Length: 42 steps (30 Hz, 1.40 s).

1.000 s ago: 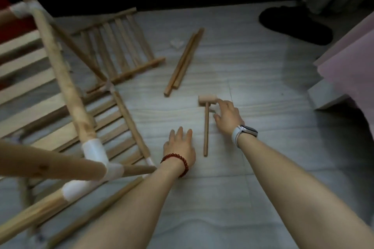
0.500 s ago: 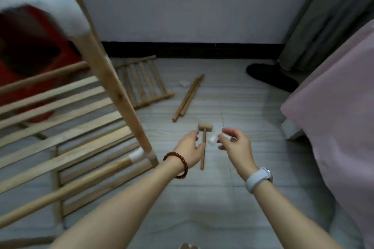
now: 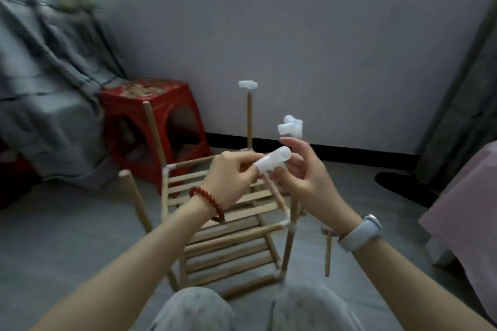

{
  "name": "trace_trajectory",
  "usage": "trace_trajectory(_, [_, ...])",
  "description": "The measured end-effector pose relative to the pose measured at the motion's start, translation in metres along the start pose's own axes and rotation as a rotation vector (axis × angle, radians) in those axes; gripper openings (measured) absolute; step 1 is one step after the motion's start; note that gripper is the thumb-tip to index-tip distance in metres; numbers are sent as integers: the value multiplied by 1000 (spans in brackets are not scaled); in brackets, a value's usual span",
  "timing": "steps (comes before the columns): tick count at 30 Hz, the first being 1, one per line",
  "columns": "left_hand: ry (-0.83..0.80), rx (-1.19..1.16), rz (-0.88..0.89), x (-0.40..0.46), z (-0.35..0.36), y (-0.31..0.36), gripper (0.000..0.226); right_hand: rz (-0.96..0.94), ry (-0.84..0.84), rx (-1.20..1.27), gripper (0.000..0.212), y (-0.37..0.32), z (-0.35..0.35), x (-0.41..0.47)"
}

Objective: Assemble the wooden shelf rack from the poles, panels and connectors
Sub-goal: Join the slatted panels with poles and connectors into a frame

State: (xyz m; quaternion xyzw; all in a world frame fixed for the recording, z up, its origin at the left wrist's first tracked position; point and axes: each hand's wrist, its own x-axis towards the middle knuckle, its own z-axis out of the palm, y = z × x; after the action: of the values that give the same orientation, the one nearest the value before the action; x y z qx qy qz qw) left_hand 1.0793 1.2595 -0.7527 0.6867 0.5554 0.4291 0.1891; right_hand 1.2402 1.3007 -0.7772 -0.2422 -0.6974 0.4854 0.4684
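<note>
You now have a white connector (image 3: 273,162) up at chest height between your hands, above the half-built rack (image 3: 228,226); half a second ago your hands were low over the floor by the mallet, with only a small white piece showing at your right fingertips. Your left hand (image 3: 231,179) pinches the connector's near end, fingers curled on it. Your right hand (image 3: 304,169) grips its far side, and a second connector (image 3: 290,126) sticks up above that hand's fingertips; how it is held there is hidden, so you cannot tell.

Your view has swung up and left. The rack, which lay tilted across the left edge before, now stands in the middle in front of your knees, two slatted panels stacked between its poles. One far pole (image 3: 249,118) carries a capped connector (image 3: 248,85) on top; the poles at left have bare ends.

The mallet (image 3: 327,252) has dropped out from between your hands and lies on the floor under your right wrist. A red stool (image 3: 150,126) and grey curtain (image 3: 40,75) have come into sight behind the rack.
</note>
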Motion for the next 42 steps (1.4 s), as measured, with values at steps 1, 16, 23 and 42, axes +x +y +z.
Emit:
trace_trajectory(1, [21,40,-3,-9,-18,-2,24,6,-53,-24,35,-4,14,7])
trace_trajectory(16, [326,86,-348,-87,-126,-103,21,129,-220,-98,30,-17,147,66])
trace_trajectory(23, [149,-85,-203,-79,-84,-89,12,95,-346,-336,33,-19,121,68])
trace_trajectory(42, [173,-179,-195,-79,-67,-86,13,-568,-463,-967,35,-31,100,39])
